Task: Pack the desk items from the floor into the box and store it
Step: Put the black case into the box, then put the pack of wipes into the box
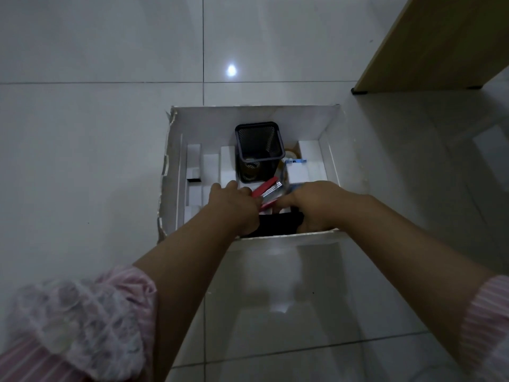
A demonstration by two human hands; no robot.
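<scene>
Head view looks down on both forearms reaching forward into an open white box (176, 166) that sits on the pale tiled floor (82, 133). Left hand (234, 205) is knuckles-up with its fingers curled around the near end of a red stapler (266, 192); right hand (314, 205) is also curled, its thumb side touching the stapler, though whether it grips the stapler or the black item (278, 223) beneath cannot be told. The stapler lies inside the box near its front wall, its long axis slanting from near-left to far-right, far end raised. Just beyond it a black mesh pen holder (259, 150) stands upright, mouth up. A wooden panel (440, 42) stands at upper right.
</scene>
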